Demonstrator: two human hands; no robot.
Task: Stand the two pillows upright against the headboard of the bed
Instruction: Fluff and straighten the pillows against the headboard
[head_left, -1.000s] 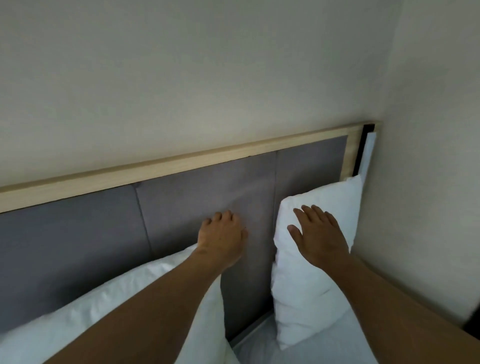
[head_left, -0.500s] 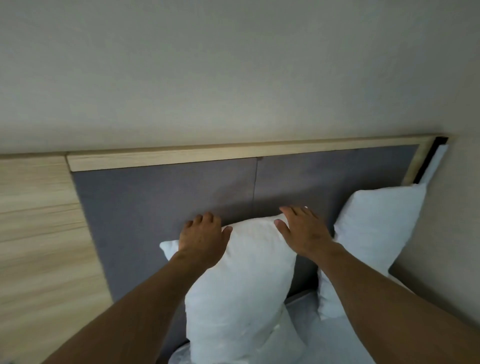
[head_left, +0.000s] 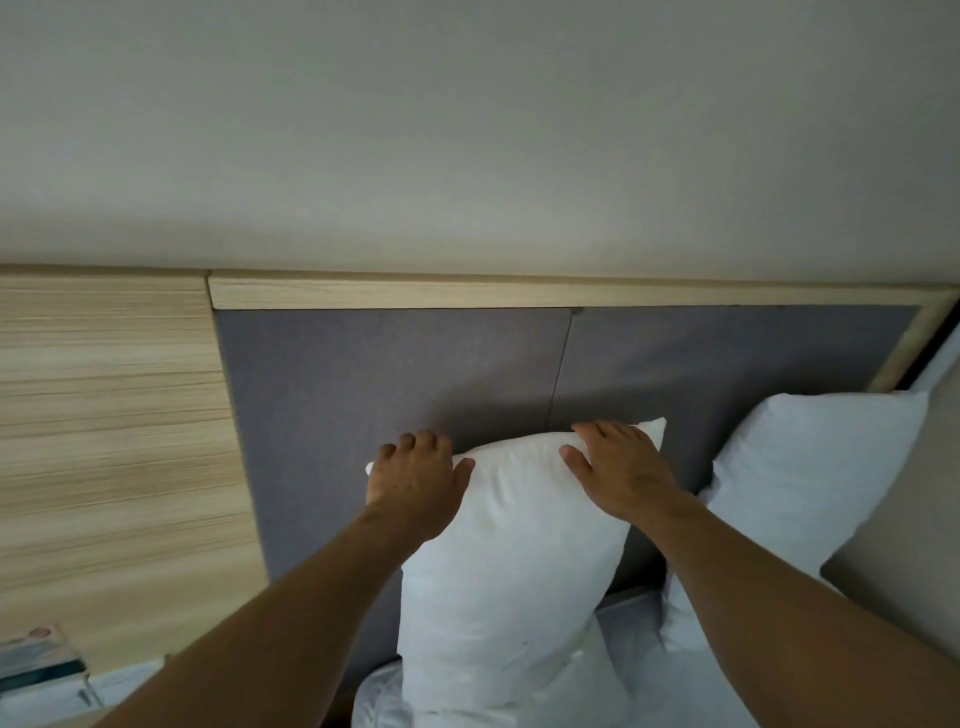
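A white pillow (head_left: 509, 566) stands upright against the grey padded headboard (head_left: 405, 374), near its middle. My left hand (head_left: 415, 478) grips the pillow's top left corner, fingers curled over the edge. My right hand (head_left: 618, 473) lies on its top right corner, fingers spread over the rim. A second white pillow (head_left: 800, 467) leans upright against the headboard at the right, next to the side wall, with neither hand on it.
A light wood rail (head_left: 519, 293) caps the headboard. A wood-grain panel (head_left: 114, 441) fills the left. Some stacked items (head_left: 41, 660) sit at the lower left. White bedding (head_left: 639, 675) lies below the pillows. A beige side wall (head_left: 904, 571) closes the right.
My right hand left the right pillow and joined my left hand on the middle pillow, which rose from lying low to standing against the headboard. The view swung left.
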